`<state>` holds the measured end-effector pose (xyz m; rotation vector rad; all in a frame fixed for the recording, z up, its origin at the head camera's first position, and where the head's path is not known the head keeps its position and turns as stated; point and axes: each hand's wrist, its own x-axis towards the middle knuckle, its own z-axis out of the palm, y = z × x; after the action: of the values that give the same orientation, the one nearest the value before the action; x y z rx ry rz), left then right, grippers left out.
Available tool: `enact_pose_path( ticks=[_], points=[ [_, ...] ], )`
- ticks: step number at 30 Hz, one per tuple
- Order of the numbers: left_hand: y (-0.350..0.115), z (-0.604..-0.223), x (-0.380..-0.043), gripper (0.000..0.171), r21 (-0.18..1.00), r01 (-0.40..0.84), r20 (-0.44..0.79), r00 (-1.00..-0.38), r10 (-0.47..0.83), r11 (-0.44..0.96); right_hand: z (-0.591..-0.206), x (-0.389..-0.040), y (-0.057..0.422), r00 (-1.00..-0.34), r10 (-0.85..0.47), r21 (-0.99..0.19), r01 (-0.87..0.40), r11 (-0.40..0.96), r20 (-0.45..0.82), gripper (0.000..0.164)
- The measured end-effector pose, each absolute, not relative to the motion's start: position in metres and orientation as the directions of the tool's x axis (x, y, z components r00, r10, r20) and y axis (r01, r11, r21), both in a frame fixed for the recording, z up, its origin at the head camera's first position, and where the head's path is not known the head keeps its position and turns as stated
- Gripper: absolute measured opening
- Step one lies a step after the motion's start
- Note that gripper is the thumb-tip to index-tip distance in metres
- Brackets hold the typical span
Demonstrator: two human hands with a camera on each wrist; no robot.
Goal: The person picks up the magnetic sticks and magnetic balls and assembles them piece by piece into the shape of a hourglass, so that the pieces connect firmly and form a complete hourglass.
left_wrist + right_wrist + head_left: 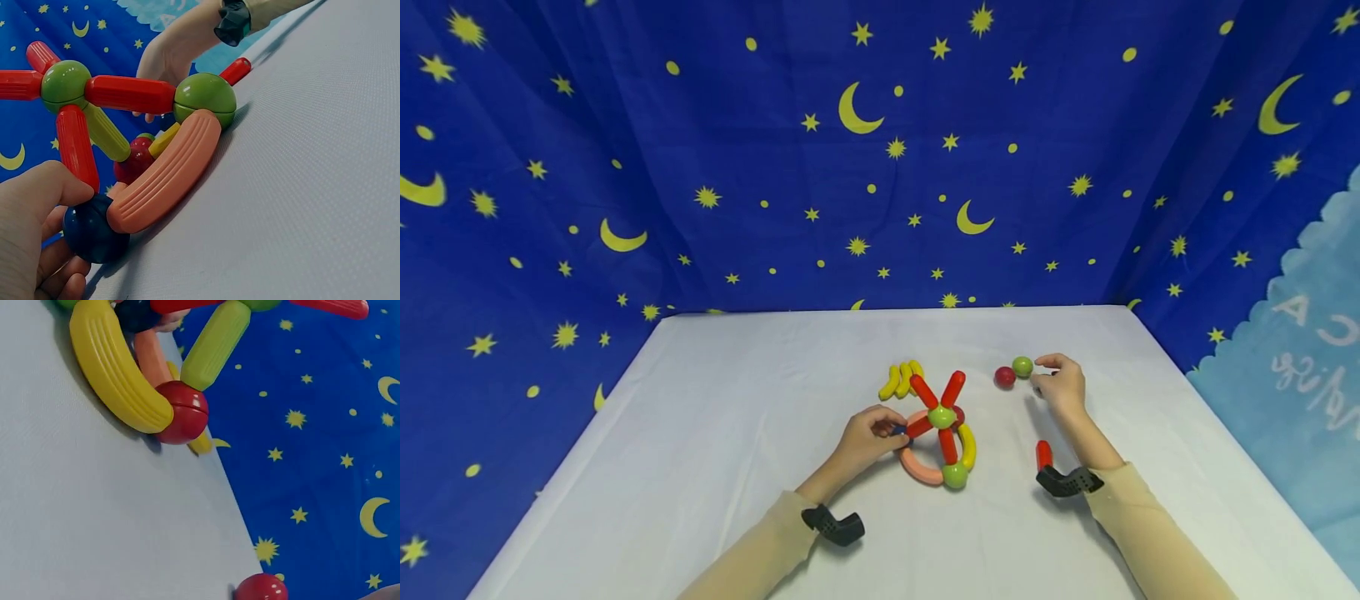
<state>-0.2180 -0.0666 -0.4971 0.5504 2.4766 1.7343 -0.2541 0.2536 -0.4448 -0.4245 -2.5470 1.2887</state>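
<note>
My left hand (872,437) pinches a dark blue ball (97,228) at the left corner of a ball-and-stick model. A green ball (942,417) tops the model, with two red sticks (953,389) pointing up from it. Red sticks and a yellow-green stick (106,132) slope down to its base. Peach curved sticks (167,175) and a yellow curved stick (115,369) join the blue ball, a green ball (955,476) and a red ball (182,412) there. My right hand (1062,387) is at the back right, thumb and forefinger apart beside a loose green ball (1022,367).
A loose red ball (1004,377) lies left of the loose green one. Several yellow curved sticks (902,379) lie behind the model. A loose red stick (1044,454) is by the right wrist camera. A starry blue curtain (880,183) borders the white table (700,400).
</note>
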Motion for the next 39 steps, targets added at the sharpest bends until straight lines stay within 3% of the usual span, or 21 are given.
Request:
enact_pose_path(
  ticks=[4, 12, 18, 27, 35, 39],
  points=[
    [-0.067, -0.497, -0.218, 0.019, 0.919, 0.261, 0.159, -0.931, 0.328, 0.296, -0.453, -0.256, 0.254, -0.915, 0.395, -0.817, 0.16, 0.554, 0.088, 0.034],
    [-0.069, -0.499, -0.217, 0.019, 0.918, 0.274, 0.174, -0.927, 0.332, 0.287, -0.461, -0.258, 0.254, -0.89, 0.454, -0.878, 0.187, 0.44, 0.038, 0.045],
    [-0.071, -0.499, -0.218, 0.019, 0.916, 0.268, 0.164, -0.929, 0.33, 0.3, -0.445, -0.257, 0.243, -0.888, 0.459, -0.946, 0.122, 0.301, 0.031, 0.047],
    [-0.07, -0.499, -0.219, 0.019, 0.918, 0.256, 0.153, -0.934, 0.323, 0.304, -0.41, -0.242, 0.202, -0.966, 0.25, -0.997, -0.059, 0.053, 0.07, 0.043],
    [-0.068, -0.499, -0.218, 0.02, 0.921, 0.255, 0.155, -0.933, 0.325, 0.294, -0.376, -0.239, 0.159, -0.979, 0.039, -0.967, -0.189, 0.172, 0.198, 0.043],
    [-0.067, -0.479, -0.208, 0.021, 0.925, 0.257, 0.154, -0.927, 0.343, 0.279, -0.364, -0.244, 0.141, -0.957, -0.087, -0.927, -0.291, 0.237, 0.278, 0.042]
  ],
)
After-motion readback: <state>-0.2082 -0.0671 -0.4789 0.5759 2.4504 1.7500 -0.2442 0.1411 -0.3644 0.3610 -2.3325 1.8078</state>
